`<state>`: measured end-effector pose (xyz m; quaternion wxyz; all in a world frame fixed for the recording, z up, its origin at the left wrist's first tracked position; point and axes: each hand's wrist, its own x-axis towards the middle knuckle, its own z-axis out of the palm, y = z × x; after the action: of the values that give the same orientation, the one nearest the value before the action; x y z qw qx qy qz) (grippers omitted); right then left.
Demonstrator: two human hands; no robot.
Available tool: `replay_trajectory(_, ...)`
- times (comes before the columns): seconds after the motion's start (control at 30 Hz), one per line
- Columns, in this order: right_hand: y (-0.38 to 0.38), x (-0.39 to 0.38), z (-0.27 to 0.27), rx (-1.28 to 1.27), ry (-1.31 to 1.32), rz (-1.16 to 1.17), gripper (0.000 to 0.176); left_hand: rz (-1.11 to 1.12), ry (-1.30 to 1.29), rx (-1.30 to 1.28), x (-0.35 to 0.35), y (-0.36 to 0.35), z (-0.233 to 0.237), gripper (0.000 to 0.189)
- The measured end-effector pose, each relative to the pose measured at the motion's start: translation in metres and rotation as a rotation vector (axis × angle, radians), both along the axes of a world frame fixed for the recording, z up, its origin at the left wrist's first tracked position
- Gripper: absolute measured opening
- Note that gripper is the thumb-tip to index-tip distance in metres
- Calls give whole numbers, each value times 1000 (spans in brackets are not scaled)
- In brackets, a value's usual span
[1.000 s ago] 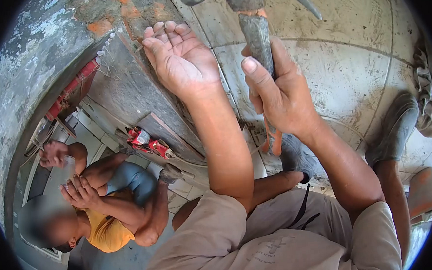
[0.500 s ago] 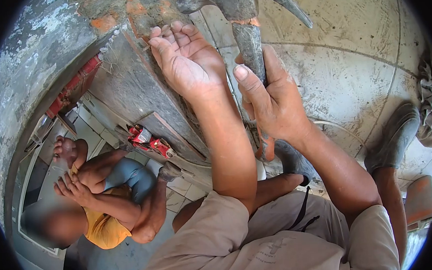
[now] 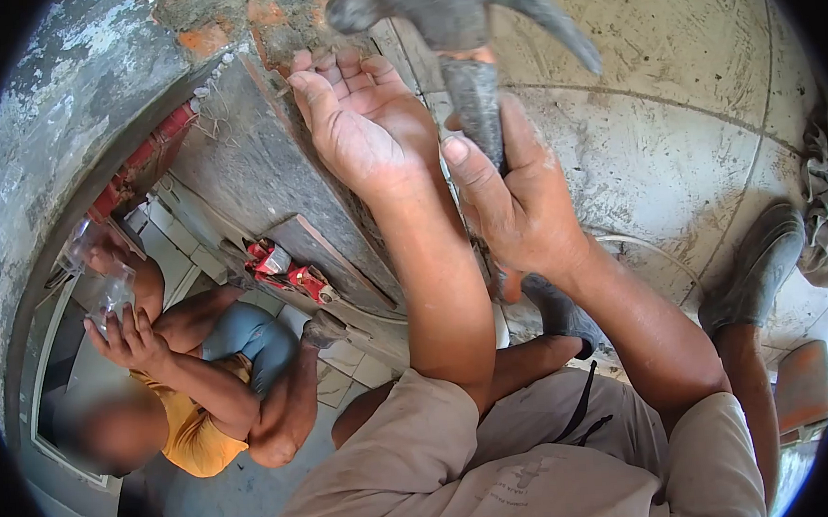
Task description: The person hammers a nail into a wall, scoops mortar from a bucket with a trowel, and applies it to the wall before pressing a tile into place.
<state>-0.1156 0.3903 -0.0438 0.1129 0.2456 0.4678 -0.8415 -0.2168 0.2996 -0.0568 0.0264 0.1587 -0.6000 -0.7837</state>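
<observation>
My right hand (image 3: 529,199) is wrapped round the handle of a worn claw hammer (image 3: 451,14). The hammer's head is at the top of the view, its striking face towards the left and its claw to the right. My left hand (image 3: 363,115) lies palm up beside it, dusty, against the upper end of a grey wooden board (image 3: 246,141). Its fingers are curled and the thumb presses towards the index finger. Whatever sits between those fingertips is too small to make out. The hammer's face is just above the left fingertips, apart from them.
At the left another person in a yellow shirt (image 3: 202,433) crouches, holding a clear plastic thing (image 3: 112,286). Red packets (image 3: 287,271) lie by the board. A rough wall (image 3: 72,99) curves along the upper left. Dirty tiles (image 3: 654,158) and my boots (image 3: 755,261) are on the right.
The hammer's head has shifted slightly left and is blurred by motion. My left hand has barely moved. The other person's hands have moved, and the clear plastic shows more plainly.
</observation>
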Motion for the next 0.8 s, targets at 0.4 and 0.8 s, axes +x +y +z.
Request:
replay_trajectory(0.4, -10, 1, -4, 34, 11, -102, 34, 43, -51, 111, -2, -4, 4, 38)
replay_trajectory(0.8, 6, 2, -9, 36, -48, -82, 32, 18, -63, 75, 3, 9, 0, 35)
